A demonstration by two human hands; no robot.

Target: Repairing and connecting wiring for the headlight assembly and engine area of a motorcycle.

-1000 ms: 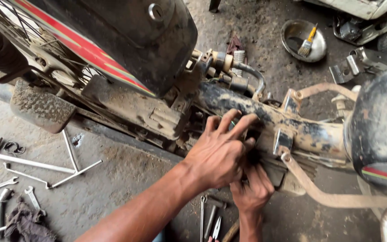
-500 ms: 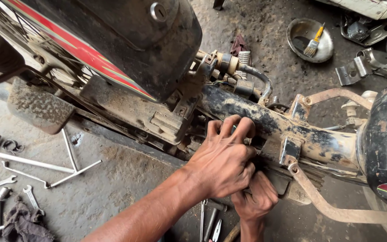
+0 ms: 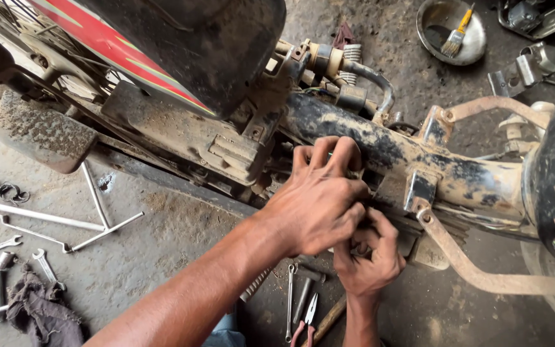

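Dusty workshop floor (image 3: 162, 244) lies under a stripped motorcycle frame (image 3: 380, 138), where the left hand (image 3: 319, 199) presses fingers-together on the tube while the right hand (image 3: 367, 257), curled beneath, pinches a hidden fitting, seemingly mid-loosening.

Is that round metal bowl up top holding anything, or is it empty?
Not empty: a paintbrush with a yellow handle lies inside the metal bowl, bristles down against its bottom. Any liquid cannot be told.

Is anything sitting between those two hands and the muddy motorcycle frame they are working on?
Nothing visible does. The left hand lies directly on the muddy frame tube, fingers curled over it. The right hand presses up from below onto a part under the tube; the left hand hides that contact spot, so what it grips cannot be told.
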